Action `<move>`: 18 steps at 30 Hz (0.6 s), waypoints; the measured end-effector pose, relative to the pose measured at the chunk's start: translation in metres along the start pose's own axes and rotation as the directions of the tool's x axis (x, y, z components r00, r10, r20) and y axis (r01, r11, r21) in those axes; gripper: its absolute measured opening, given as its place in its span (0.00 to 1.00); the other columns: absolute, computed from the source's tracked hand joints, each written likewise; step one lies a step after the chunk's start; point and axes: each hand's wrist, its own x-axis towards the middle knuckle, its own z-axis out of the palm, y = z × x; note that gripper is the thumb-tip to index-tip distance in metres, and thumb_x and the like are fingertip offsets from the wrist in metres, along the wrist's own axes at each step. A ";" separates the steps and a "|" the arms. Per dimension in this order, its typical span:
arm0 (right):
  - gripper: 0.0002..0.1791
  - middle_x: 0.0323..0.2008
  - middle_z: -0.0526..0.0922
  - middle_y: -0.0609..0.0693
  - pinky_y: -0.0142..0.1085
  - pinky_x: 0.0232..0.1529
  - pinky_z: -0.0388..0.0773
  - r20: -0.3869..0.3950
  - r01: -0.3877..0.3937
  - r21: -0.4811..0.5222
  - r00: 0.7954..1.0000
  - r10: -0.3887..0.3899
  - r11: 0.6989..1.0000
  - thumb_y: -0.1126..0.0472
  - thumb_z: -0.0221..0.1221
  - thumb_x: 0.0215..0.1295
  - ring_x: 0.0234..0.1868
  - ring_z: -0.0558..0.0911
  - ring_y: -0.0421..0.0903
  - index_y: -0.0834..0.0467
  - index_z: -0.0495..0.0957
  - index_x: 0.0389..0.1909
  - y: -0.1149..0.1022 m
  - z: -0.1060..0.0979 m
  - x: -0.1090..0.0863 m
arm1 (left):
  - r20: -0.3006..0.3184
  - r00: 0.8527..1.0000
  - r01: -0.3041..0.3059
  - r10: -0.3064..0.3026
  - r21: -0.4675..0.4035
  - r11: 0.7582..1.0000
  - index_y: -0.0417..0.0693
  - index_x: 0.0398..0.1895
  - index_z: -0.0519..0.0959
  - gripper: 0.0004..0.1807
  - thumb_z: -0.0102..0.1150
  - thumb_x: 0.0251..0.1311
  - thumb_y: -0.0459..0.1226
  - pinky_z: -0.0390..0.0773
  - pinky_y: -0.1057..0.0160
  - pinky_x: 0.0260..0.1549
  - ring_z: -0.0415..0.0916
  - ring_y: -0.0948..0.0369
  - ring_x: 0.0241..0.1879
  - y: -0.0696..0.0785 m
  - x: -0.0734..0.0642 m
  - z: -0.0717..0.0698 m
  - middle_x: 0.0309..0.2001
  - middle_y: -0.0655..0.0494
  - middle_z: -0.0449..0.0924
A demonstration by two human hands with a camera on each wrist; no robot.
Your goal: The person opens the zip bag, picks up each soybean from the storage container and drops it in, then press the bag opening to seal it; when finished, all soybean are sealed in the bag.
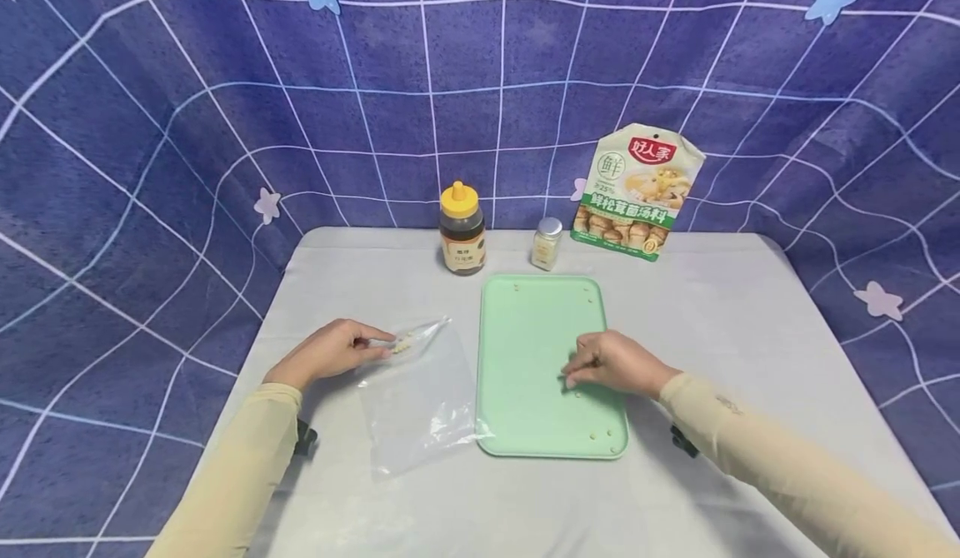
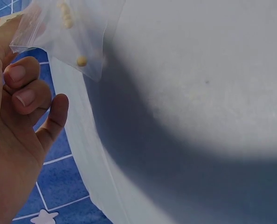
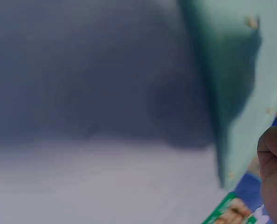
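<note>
A clear plastic zip bag (image 1: 423, 400) lies on the table, its lower right corner overlapping the tray. My left hand (image 1: 337, 351) pinches the bag's upper left edge between thumb and finger. Several small round yellowish beans (image 2: 66, 16) sit inside the bag near that hand, and its other fingers are loosely bent. Over the right half of the pale green tray (image 1: 525, 350) is my right hand (image 1: 615, 364), fingers curled with the tips low at the tray surface. I cannot tell whether a bean is between those fingertips. Single beans (image 1: 593, 436) lie scattered near the tray's corners.
Behind the tray stand a yellow-capped squeeze bottle (image 1: 462, 237) of dark contents and a small silver-lidded jar (image 1: 547, 246). A green and white food pouch (image 1: 637, 191) leans against the blue grid-patterned curtain (image 1: 375, 108). A white cloth covers the table (image 1: 712, 308).
</note>
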 end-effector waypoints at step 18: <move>0.09 0.26 0.75 0.36 0.30 0.27 0.69 -0.042 -0.013 -0.022 0.999 0.012 1.000 0.56 0.75 0.56 0.24 0.69 0.35 0.48 0.92 0.38 0.005 0.016 -0.034 | -0.016 0.999 -0.035 0.035 0.018 0.999 0.59 0.55 0.87 0.17 0.70 0.64 0.48 0.64 0.63 0.19 0.59 0.66 0.18 0.002 0.000 0.001 0.17 0.65 0.63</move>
